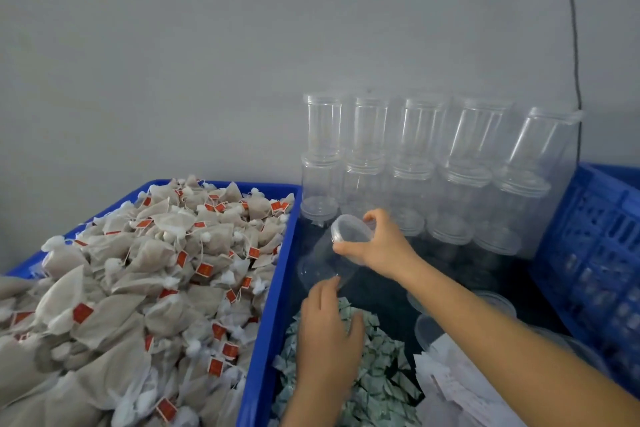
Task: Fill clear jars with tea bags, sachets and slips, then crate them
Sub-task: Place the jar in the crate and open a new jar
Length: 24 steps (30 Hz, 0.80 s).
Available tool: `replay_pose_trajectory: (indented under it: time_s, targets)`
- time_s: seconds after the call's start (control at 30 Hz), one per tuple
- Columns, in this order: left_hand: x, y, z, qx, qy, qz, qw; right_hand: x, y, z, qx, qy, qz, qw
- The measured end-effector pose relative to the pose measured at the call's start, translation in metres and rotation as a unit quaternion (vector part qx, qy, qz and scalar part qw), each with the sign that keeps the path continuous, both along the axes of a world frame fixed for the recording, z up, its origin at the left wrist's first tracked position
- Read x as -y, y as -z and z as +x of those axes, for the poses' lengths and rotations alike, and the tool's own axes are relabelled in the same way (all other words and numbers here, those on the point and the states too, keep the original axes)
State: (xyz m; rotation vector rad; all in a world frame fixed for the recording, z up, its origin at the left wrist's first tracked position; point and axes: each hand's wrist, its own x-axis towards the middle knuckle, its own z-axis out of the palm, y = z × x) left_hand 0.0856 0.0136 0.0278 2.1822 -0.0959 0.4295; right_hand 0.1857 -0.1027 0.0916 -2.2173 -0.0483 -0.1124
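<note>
The right hand has its grip curled round a tilted jar's rim — left hand flat, empty, fingertips at its hard-to-see base.

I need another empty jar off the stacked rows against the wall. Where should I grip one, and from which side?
Take a top-row jar by its straight clear wall just below the ribbed neck, coming from the front, the only open side: the wall is behind and neighbours stand close on both sides. The right hand already holds the tilted jar near its mouth this way. Probably lift straight up, since it rests on the jar beneath.
</note>
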Motion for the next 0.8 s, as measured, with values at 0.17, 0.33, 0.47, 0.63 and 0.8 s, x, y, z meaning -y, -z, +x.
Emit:
replay_pose_trajectory:
  time_s: [0.17,0.33,0.47,0.63,0.8]
  targets:
    - [0.008,-0.012,-0.011,0.083,0.007,0.169,0.982,0.027,0.011,-0.055,-0.103,0.009,0.210,0.972]
    - [0.016,-0.020,-0.032,0.157,0.019,0.394,0.905,0.049,0.023,-0.092,-0.231,0.034,0.326,0.916]
    - [0.014,-0.020,-0.045,0.210,0.032,0.478,0.852,0.065,0.031,-0.111,-0.351,-0.008,0.317,0.881]
    - [0.015,-0.023,-0.054,0.190,0.044,0.528,0.827,0.066,0.033,-0.122,-0.371,-0.017,0.303,0.878]
    - [0.019,-0.028,-0.058,0.168,0.038,0.541,0.824,0.058,0.034,-0.128,-0.334,0.027,0.298,0.894]
